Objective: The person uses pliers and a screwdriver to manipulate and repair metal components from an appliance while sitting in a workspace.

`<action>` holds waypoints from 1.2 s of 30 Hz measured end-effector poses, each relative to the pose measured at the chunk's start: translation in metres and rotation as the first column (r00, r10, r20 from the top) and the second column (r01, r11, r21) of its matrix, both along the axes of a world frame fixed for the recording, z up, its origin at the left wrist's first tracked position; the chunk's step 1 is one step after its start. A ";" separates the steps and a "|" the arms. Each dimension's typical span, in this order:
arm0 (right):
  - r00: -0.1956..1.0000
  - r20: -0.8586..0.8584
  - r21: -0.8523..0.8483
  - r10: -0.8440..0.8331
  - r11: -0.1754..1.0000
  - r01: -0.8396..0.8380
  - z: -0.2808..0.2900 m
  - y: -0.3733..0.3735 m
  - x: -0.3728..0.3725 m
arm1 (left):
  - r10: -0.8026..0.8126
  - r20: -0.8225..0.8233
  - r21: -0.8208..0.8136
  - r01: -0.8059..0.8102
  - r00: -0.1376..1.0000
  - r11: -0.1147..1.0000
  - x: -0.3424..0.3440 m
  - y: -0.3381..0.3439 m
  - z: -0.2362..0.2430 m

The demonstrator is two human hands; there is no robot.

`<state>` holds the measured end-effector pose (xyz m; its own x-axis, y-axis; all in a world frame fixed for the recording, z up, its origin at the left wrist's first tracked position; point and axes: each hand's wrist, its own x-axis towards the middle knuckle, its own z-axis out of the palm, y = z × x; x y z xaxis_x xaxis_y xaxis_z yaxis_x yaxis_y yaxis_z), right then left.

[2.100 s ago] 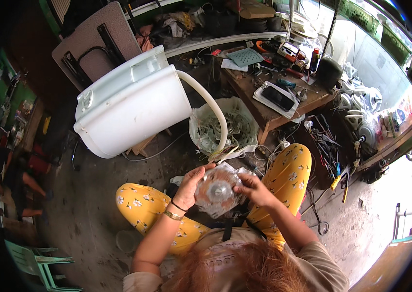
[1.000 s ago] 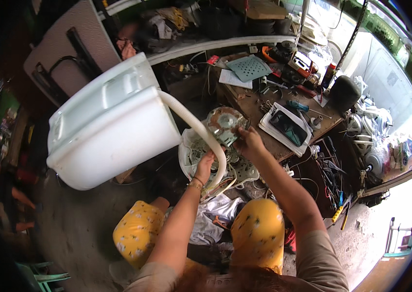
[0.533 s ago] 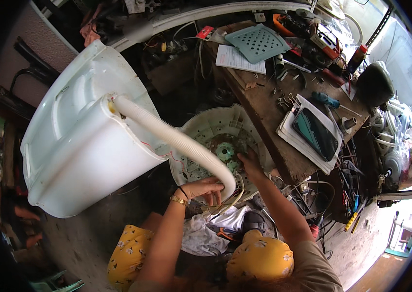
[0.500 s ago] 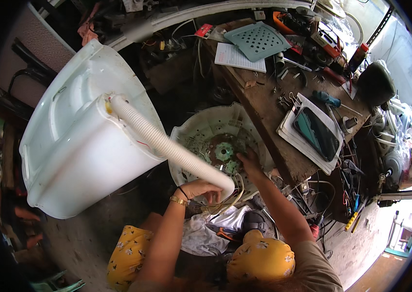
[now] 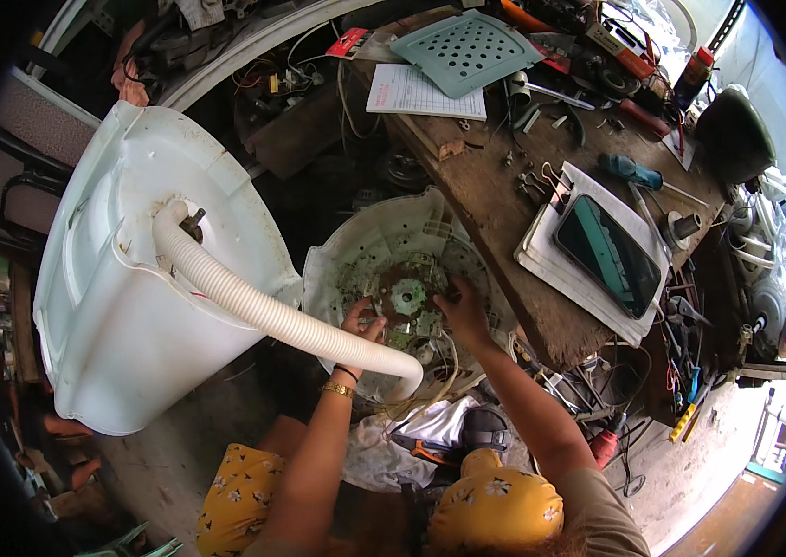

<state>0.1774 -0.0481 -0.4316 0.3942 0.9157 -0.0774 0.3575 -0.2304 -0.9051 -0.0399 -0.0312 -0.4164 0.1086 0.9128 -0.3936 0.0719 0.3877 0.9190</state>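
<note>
A white plastic tub base (image 5: 337,255) holds a rusty round metal plate (image 5: 393,277) with a greenish centre. My left hand (image 5: 361,323) grips the plate's left edge, its fingers partly hard to make out. My right hand (image 5: 460,311) grips the plate's right edge with thumb and fingers. A white corrugated hose (image 5: 277,316) curves from a large white plastic housing (image 5: 152,353), tipped on its side at the left, across in front of my left hand and down into the tub, where thin wires (image 5: 447,376) lie.
A cluttered wooden bench (image 5: 486,186) at the right holds a phone (image 5: 606,255) on papers, a screwdriver (image 5: 630,172) and a perforated tray (image 5: 467,56). Pliers (image 5: 425,448) rest on a white cloth (image 5: 365,455) before me. Tools (image 5: 685,404) and cables crowd below the bench.
I have leaned forward and lowered the metal plate into the tub. My left hand has moved from under the hose up to the plate's left side, and the hose sits further left.
</note>
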 end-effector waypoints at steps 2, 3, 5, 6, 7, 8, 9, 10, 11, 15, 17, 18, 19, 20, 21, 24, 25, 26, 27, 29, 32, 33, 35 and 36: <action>0.999 -0.038 -0.006 -0.010 1.000 0.009 -0.014 0.001 0.006 | 0.002 -0.031 -0.003 -0.002 1.000 1.000 0.003 0.005 -0.003; 0.999 -0.044 -0.022 0.003 1.000 -0.004 -0.020 0.003 0.009 | 0.004 -0.047 -0.004 -0.004 0.999 1.000 0.004 0.007 -0.005; 0.999 -0.030 0.002 0.017 1.000 -0.016 -0.020 0.006 0.013 | 0.105 0.070 -0.068 -0.101 0.992 0.993 0.006 0.006 -0.012; 1.000 -0.011 0.044 0.012 0.999 -0.012 -0.019 0.008 0.014 | 0.123 0.076 -0.094 -0.115 0.989 0.989 0.004 0.004 -0.014; 1.000 0.007 0.087 0.013 0.996 -0.014 -0.013 0.011 0.014 | 0.146 0.082 -0.119 -0.136 0.986 0.984 0.002 0.001 -0.015; 0.998 -0.062 0.062 0.023 0.998 -0.019 -0.005 0.014 0.015 | 0.168 0.114 -0.149 -0.151 0.979 0.977 0.003 -0.001 -0.017; 0.991 -0.132 0.039 0.031 0.999 -0.026 0.002 0.018 0.017 | 0.192 0.146 -0.178 -0.165 0.970 0.970 0.003 -0.002 -0.018; 0.979 -0.201 0.018 0.033 0.999 -0.030 0.005 0.020 0.019 | 0.212 0.176 -0.206 -0.174 0.961 0.963 0.005 -0.002 -0.016; 0.981 -0.190 0.028 0.032 0.999 -0.027 0.003 0.019 0.019 | 0.231 0.172 -0.219 -0.192 0.957 0.957 0.006 -0.002 -0.013; 0.982 -0.176 0.044 0.068 0.997 -0.061 -0.009 0.016 0.018 | 0.250 0.169 -0.188 -0.218 0.953 0.958 0.005 -0.001 -0.011; 0.982 -0.167 0.013 0.084 0.996 -0.083 -0.007 0.015 0.018 | 0.240 0.178 -0.175 -0.209 0.954 0.962 0.004 -0.002 -0.014; 0.984 -0.158 -0.011 0.087 0.996 -0.090 -0.006 0.015 0.017 | 0.246 0.182 -0.188 -0.211 0.952 0.959 0.004 -0.003 -0.015; 0.985 -0.147 -0.033 0.090 0.995 -0.096 -0.004 0.017 0.018 | 0.250 0.189 -0.199 -0.213 0.950 0.957 0.004 -0.004 -0.017; 0.984 -0.154 0.002 0.090 0.996 -0.090 -0.004 0.019 0.017 | 0.246 0.183 -0.200 -0.209 0.952 0.957 0.003 -0.005 -0.019; 0.983 -0.162 0.036 0.089 0.996 -0.084 -0.003 0.021 0.016 | 0.242 0.177 -0.200 -0.206 0.954 0.958 0.002 -0.006 -0.021; 0.979 -0.181 0.053 0.097 0.995 -0.089 -0.002 0.027 0.017 | 0.251 0.176 -0.228 -0.208 0.952 0.951 0.005 -0.007 -0.018; 0.977 -0.188 0.043 0.101 0.995 -0.095 0.000 0.028 0.017 | 0.258 0.177 -0.242 -0.212 0.950 0.947 0.005 -0.008 -0.017; 0.978 -0.181 0.027 0.105 0.994 -0.101 0.003 0.029 0.017 | 0.273 0.198 -0.245 -0.222 0.942 0.944 0.005 -0.009 -0.017; 0.979 -0.175 0.011 0.108 0.994 -0.108 0.005 0.030 0.017 | 0.288 0.218 -0.248 -0.232 0.933 0.940 0.006 -0.010 -0.016; 0.978 -0.170 0.006 0.120 0.993 -0.120 0.002 0.030 0.019 | 0.303 0.242 -0.248 -0.243 0.922 0.938 0.007 -0.013 -0.015; 0.976 -0.162 0.036 0.143 0.990 -0.139 -0.001 0.031 0.019 | 0.311 0.262 -0.251 -0.246 0.914 0.936 0.008 -0.013 -0.014; 0.977 -0.150 0.038 0.149 0.989 -0.145 -0.002 0.032 0.019 | 0.317 0.275 -0.264 -0.246 0.908 0.933 0.008 -0.013 -0.014; 0.978 -0.128 0.049 0.166 0.986 -0.161 -0.002 0.033 0.018 | 0.326 0.283 -0.281 -0.247 0.902 0.927 0.006 -0.014 -0.017; 0.977 -0.118 0.057 0.176 0.984 -0.170 -0.002 0.033 0.018 | 0.327 0.279 -0.288 -0.247 0.903 0.925 0.005 -0.016 -0.018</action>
